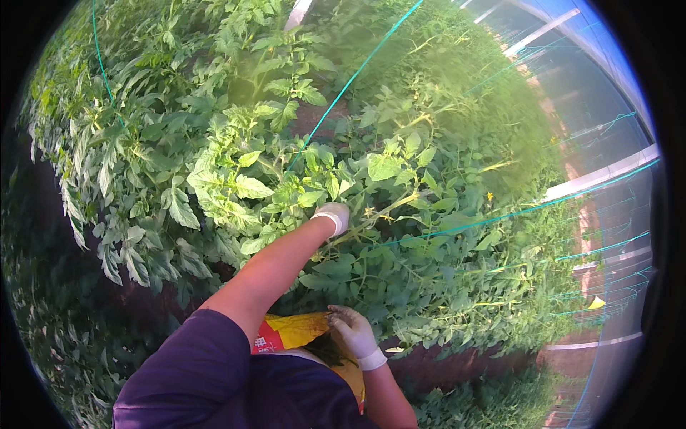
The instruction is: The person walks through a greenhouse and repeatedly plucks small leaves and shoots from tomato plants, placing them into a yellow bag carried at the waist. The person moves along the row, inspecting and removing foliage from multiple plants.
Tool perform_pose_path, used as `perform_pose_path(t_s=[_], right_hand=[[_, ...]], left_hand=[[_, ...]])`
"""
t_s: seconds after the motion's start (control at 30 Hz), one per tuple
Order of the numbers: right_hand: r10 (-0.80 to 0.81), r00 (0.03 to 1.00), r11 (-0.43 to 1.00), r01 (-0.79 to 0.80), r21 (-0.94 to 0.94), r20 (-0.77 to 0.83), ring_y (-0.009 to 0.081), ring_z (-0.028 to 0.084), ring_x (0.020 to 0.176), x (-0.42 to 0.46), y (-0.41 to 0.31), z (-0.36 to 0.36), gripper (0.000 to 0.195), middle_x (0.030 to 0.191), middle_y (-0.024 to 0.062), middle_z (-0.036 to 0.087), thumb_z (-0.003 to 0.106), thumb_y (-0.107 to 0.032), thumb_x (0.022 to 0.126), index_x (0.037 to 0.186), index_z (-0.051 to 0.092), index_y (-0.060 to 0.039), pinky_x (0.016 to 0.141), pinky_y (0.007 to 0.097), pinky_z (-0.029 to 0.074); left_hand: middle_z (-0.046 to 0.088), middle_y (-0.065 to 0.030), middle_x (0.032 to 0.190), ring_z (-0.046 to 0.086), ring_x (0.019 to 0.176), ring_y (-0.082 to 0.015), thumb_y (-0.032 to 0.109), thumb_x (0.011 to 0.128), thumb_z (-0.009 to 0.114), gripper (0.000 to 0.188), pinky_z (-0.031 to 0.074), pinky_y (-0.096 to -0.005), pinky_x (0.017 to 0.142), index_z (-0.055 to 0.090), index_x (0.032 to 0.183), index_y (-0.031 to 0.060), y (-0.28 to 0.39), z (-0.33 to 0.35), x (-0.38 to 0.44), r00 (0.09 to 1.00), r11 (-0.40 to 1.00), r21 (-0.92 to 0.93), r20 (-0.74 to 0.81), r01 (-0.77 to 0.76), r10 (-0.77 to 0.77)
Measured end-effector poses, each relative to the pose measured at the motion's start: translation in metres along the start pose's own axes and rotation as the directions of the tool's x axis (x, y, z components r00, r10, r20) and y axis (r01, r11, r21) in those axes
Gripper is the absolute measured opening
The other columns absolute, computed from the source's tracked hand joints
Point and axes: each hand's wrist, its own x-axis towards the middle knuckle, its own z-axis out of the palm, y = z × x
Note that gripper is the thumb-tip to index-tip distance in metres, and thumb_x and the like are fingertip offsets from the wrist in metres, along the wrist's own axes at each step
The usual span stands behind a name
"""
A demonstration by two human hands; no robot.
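Observation:
My left hand, in a pale glove, reaches into the tomato plants; leaves hide its fingers, so what it touches cannot be told. Beside its wrist runs a thick green stem with small yellow flowers. Close to my body, my right hand, gloved and with soiled fingertips, pinches the rim of a yellow and red plastic bag that bears writing. Dark green plant matter shows inside the bag's mouth.
Green twine slants down into the foliage, and another green line crosses the plants to the right. Whitish greenhouse posts and clear sheeting stand at the right. Brown soil shows between rows at the lower right.

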Motion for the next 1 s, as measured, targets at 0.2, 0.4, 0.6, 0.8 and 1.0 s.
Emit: perform_pose_path(t_s=[0.2,0.4,0.6,0.8,1.0], right_hand=[[-0.042,0.999,0.997,0.041,-0.064,-0.002,0.0165,0.063,0.097,-0.002,0.01,0.006,0.037,0.105,0.0129,0.068,0.057,-0.005,0.091,0.125,0.056,0.0099,0.089,0.0283,0.049],[-0.125,0.992,0.969,0.122,-0.217,-0.001,0.0188,0.064,0.102,-0.004,0.036,0.006,0.036,0.106,0.0156,0.07,0.06,-0.007,0.091,0.123,0.058,0.0111,0.09,0.0303,0.05],[0.008,1.0,1.0,-0.008,0.003,0.002,0.0197,0.063,0.108,-0.016,0.036,0.014,0.039,0.114,0.0151,0.067,0.057,-0.01,0.096,0.13,0.053,0.0093,0.093,0.0299,0.049],[0.011,1.0,0.999,-0.011,-0.037,0.021,0.0188,0.064,0.107,-0.022,0.048,0.018,0.04,0.114,0.0148,0.067,0.058,-0.011,0.096,0.13,0.052,0.0095,0.095,0.0283,0.049],[0.059,0.996,0.996,-0.054,-0.073,0.066,0.0186,0.062,0.111,-0.025,0.053,0.024,0.04,0.121,0.0141,0.064,0.057,-0.01,0.097,0.131,0.051,0.0099,0.097,0.0293,0.048]], left_hand=[[0.071,-0.0216,0.104,0.07,0.097,-0.0345,0.004,0.083,0.059,0.023,0.056,-0.0429,0.082,0.07,0.102,0.0,0.016,-0.006,-0.014,0.999,0.999,0.04,-0.018,-0.028,0.029],[0.072,-0.0168,0.102,0.07,0.098,-0.0321,0.009,0.086,0.056,0.022,0.055,-0.0428,0.078,0.073,0.099,0.0053,0.013,-0.006,-0.002,0.981,0.948,0.278,-0.07,-0.154,0.18],[0.074,-0.0121,0.098,0.07,0.095,-0.0282,0.015,0.087,0.056,0.022,0.053,-0.0398,0.081,0.075,0.096,0.0082,0.013,-0.012,0.004,0.957,0.826,0.494,0.044,-0.271,0.287],[0.074,-0.0115,0.101,0.071,0.094,-0.0299,0.015,0.089,0.055,0.027,0.056,-0.0395,0.079,0.074,0.107,0.0099,0.022,-0.025,0.0,0.925,0.724,0.583,0.153,-0.369,0.349],[0.073,-0.0149,0.101,0.07,0.095,-0.0324,0.011,0.083,0.061,0.023,0.056,-0.0411,0.08,0.075,0.1,0.0069,0.016,-0.022,-0.002,0.938,0.738,0.582,0.16,-0.341,0.308]])
